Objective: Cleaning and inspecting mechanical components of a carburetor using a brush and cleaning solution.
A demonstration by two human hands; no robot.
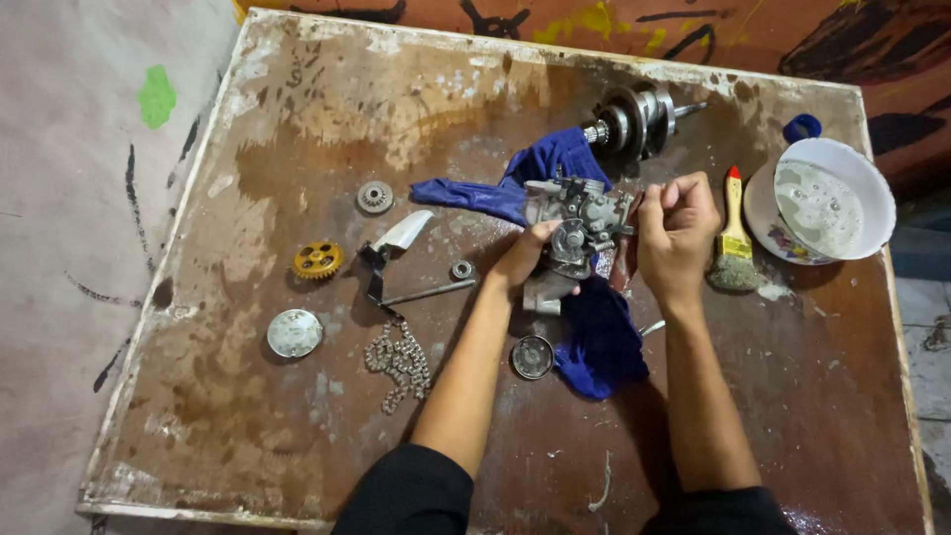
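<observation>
The left hand point(525, 256) gripped a small grey engine part point(575, 233) from below, over the blue cloth point(594, 332) near the middle of the worn table point(297, 436). The right hand point(676, 233), at its 3 o'clock, was closed tight on something at the part's side; what exactly could not be told. Gears, a chain point(399, 362) and round covers lay loose at 9 o'clock, a crankshaft point(634, 119) at 12. The strip-down looked well advanced, this piece being unfinished.
</observation>
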